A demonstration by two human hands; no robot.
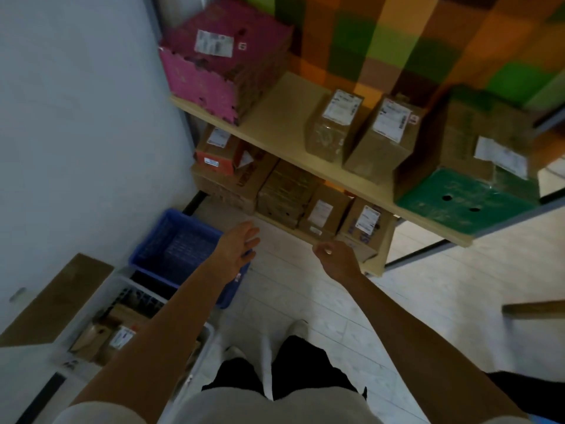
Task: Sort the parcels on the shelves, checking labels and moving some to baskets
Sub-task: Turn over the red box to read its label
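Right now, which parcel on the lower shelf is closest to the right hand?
The brown box at the right end of the lower shelf, just beyond the right hand. The other parcels there sit further left.

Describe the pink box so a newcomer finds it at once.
Find the upper wooden shelf. At its left end, beside the pale wall, sits the pink box with a white label on top. Every other parcel on that shelf is brown, one with a green front.
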